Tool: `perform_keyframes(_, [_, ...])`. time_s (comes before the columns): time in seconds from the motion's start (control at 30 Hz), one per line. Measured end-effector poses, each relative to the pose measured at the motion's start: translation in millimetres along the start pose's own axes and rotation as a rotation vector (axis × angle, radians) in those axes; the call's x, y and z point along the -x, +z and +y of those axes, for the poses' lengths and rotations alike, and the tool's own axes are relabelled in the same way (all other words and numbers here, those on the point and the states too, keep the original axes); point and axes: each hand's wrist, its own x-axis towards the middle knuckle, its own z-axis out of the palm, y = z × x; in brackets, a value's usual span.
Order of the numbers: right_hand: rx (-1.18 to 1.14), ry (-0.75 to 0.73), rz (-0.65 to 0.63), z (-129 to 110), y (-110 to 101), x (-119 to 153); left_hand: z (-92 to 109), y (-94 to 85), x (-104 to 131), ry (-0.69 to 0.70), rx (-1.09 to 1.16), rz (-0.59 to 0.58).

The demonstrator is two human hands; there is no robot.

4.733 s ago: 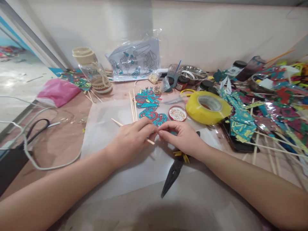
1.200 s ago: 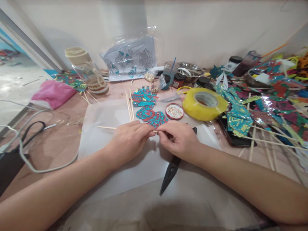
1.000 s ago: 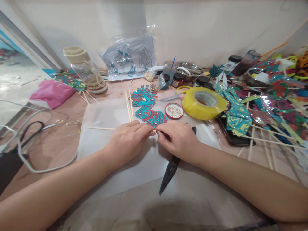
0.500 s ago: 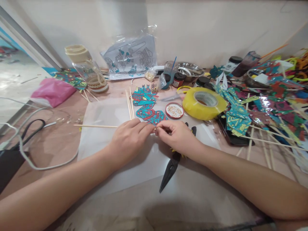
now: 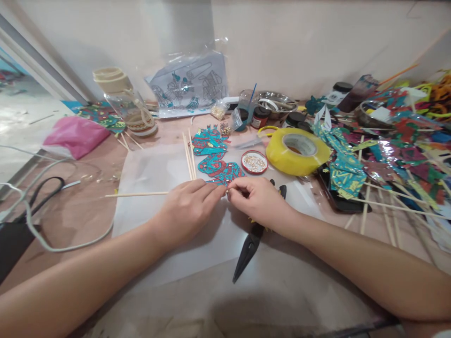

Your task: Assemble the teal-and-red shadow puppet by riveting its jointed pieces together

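My left hand (image 5: 192, 204) is closed over a thin wooden stick (image 5: 137, 194), which sticks out to the left beneath it. Thumb and forefinger of my right hand (image 5: 259, 197) are pinched at a tiny pale tip in line with the stick, touching the left fingertips; its details are too small to make out. Just beyond the hands lies a teal and red painted cut-out figure (image 5: 213, 162) with small metal fasteners, its near end partly hidden. Black-jawed pliers (image 5: 248, 251) lie partly under my right wrist. A red-rimmed lid (image 5: 254, 162) holds small golden fasteners.
A yellow tape roll (image 5: 299, 152) and a dark phone (image 5: 341, 192) lie to the right, beside painted figures on sticks (image 5: 347, 173). More sticks (image 5: 189, 157) lie behind my left hand. A bottle (image 5: 127, 103), pink bag (image 5: 75, 136) and white cable (image 5: 52, 248) are left.
The stick's left end has dipped slightly towards me. Both hands stay pinched together in nearly the same place.
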Motion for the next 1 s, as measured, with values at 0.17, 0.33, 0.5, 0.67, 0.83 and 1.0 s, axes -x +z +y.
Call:
perform_keyframes(0.17, [-0.238,0.181,-0.219,0.7,-5.9,-5.6,0.7,-5.3,-2.1,0.07,-0.088,0.006])
perform_keyframes(0.33, [-0.032,-0.005,-0.1,0.8,-10.9,-6.3,-0.9,0.6,-3.7,-0.087,0.03,-0.022])
perform_keyframes(0.5, [0.002,-0.085,0.002,3.2,-9.5,-4.5,-2.5,3.3,-5.2,-0.192,0.135,0.007])
perform_keyframes(0.67, [0.098,-0.19,0.06,6.4,-5.8,-2.7,-2.8,3.2,-4.6,-0.245,0.2,-0.094])
perform_keyframes(0.83, [0.156,-0.256,0.061,9.5,-4.2,-2.7,-1.8,5.3,-1.8,-0.252,0.233,-0.127])
perform_keyframes(1.0, [0.116,-0.203,0.049,7.4,-2.5,-1.7,-0.3,6.5,-1.9,-0.235,0.232,-0.122])
